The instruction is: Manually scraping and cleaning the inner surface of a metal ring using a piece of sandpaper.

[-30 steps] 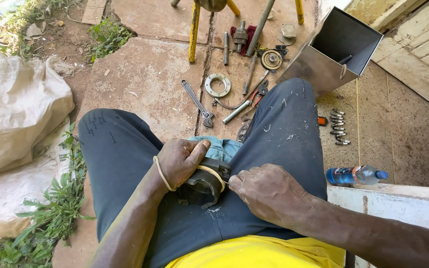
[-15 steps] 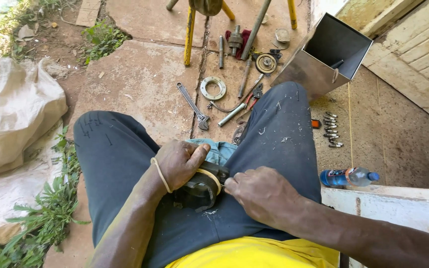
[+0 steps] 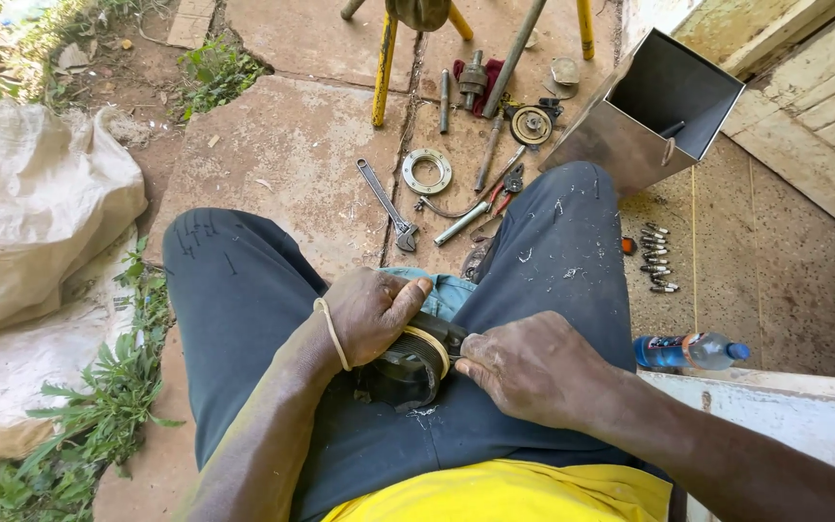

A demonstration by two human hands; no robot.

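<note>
On my lap, my left hand (image 3: 371,311) gripped a round black part (image 3: 406,369); my right hand (image 3: 533,367) closed against its edge.

I'm sitting outside on a worn concrete slab (image 3: 282,145), bright daylight, cracks running through it. Grass and weeds (image 3: 99,406) creep in at 8 o'clock, more green at 11. A big pale sack (image 3: 31,222) slumps at 9 o'clock. At 3 o'clock the ground turns to speckled terrazzo floor (image 3: 775,280). A plank wall (image 3: 823,106) runs across 1 to 2 o'clock, and a chipped white ledge (image 3: 785,406) sits at 4.
</note>
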